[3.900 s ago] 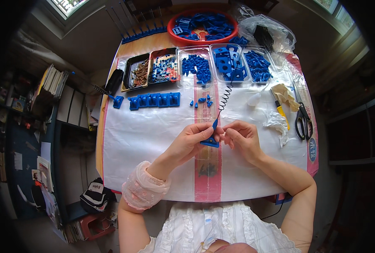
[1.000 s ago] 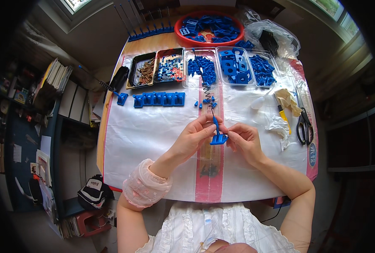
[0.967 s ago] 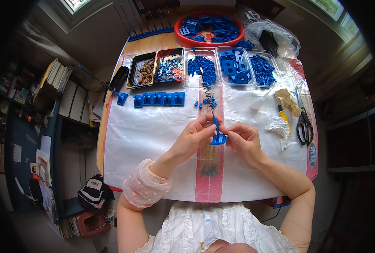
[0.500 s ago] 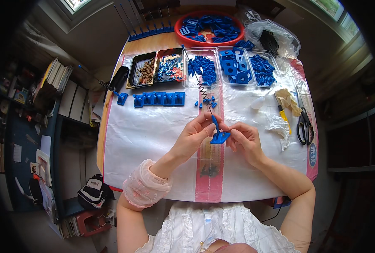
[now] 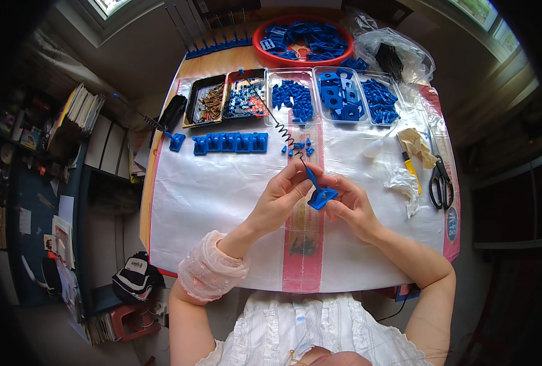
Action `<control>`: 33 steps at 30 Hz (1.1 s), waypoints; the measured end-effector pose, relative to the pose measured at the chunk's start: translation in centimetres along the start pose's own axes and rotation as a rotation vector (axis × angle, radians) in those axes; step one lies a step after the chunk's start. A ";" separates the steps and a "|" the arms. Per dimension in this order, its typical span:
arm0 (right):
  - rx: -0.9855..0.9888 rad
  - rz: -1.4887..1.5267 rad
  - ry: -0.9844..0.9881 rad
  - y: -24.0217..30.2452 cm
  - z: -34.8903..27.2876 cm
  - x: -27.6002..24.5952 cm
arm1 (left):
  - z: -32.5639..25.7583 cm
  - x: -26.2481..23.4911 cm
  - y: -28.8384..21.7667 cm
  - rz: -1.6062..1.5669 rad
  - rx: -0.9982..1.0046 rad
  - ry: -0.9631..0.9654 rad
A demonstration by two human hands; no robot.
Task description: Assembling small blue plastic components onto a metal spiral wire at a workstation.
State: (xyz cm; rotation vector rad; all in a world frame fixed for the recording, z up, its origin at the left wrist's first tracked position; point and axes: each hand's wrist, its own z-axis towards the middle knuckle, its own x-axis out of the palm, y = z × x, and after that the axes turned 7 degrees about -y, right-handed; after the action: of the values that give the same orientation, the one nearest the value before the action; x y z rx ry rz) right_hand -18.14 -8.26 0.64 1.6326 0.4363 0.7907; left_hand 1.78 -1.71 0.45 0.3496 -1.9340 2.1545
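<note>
fingers of the bare left hand point(image 5: 285, 192), in the head view, are closed in a pinch round the slim blue plastic stem point(image 5: 311, 176) of a small piece. the bare right hand point(image 5: 351, 204) grips the right edge of the piece's flat blue plastic base point(image 5: 323, 197) between bent fingers and thumb. the piece is in front of the person's chest, over the white woven sheet point(image 5: 222, 207) covering the table, with the base tilted and a small metal fitting showing at its middle. from the stem a springy black coiled wire point(image 5: 284, 130) slants away to the upper left, its blue tip point(image 5: 241, 72) showing against the second of two black trays point(image 5: 191, 107).

those trays bear brass-coloured screws point(image 5: 211, 105) and small metal nuts point(image 5: 246, 102); beside them, three clear plastic trays point(image 5: 313, 91) bear blue parts. just beyond the hands lie some loose blue plastic cones point(image 5: 308, 150), and left of these a neat row of blue plastic bases point(image 5: 231, 143). to the right i see a yellow-handled tool point(image 5: 412, 174) near black-handled scissors point(image 5: 440, 186). behind the trays sits a round red basin point(image 5: 260, 52) heaped with blue plastic pieces point(image 5: 313, 39).
</note>
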 end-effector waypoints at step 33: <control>-0.024 0.144 0.041 -0.6 0.5 -1.1 | 0.0 0.1 -0.3 0.115 -0.006 -0.072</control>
State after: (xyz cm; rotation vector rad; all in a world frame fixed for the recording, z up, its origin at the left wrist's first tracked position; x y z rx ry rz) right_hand -18.45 -9.22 -0.27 1.6411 0.3390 0.9347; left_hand 1.81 -1.64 0.74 0.3259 -2.0457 2.2362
